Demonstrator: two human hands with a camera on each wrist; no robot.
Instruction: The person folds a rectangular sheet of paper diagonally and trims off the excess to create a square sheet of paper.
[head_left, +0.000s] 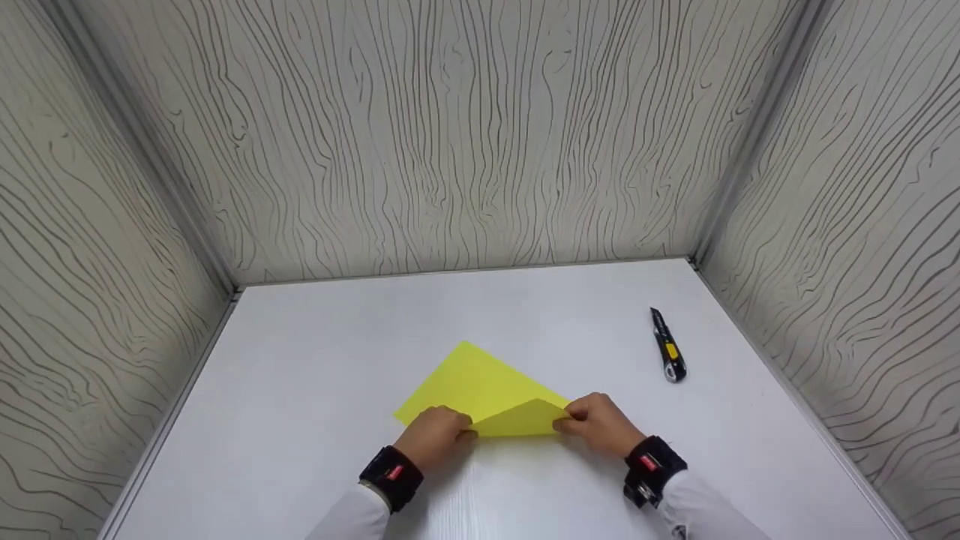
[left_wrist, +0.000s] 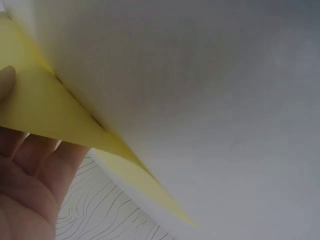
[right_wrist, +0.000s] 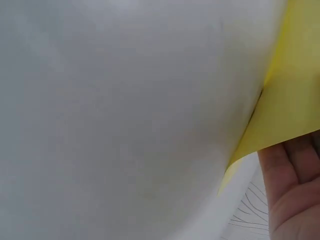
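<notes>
A sheet of yellow paper [head_left: 465, 382] lies on the white table with its near edge folded up and over, the flap forming a low peak between the hands. My left hand [head_left: 439, 437] pinches the near fold at its left part; in the left wrist view a thumb tip [left_wrist: 7, 82] presses the paper while the other fingers pass behind it. At the right end of the fold, my right hand [head_left: 600, 425] grips the paper between thumb and fingers. The right wrist view shows fingers [right_wrist: 280, 172] tucked behind the yellow sheet, the thumb out of sight.
A black utility knife [head_left: 668, 346] with a yellow slider lies to the right, beyond my right hand. White table [head_left: 315, 352] surface surrounds the paper. Wood-grain patterned panels [head_left: 465, 135] stand at the back and both sides.
</notes>
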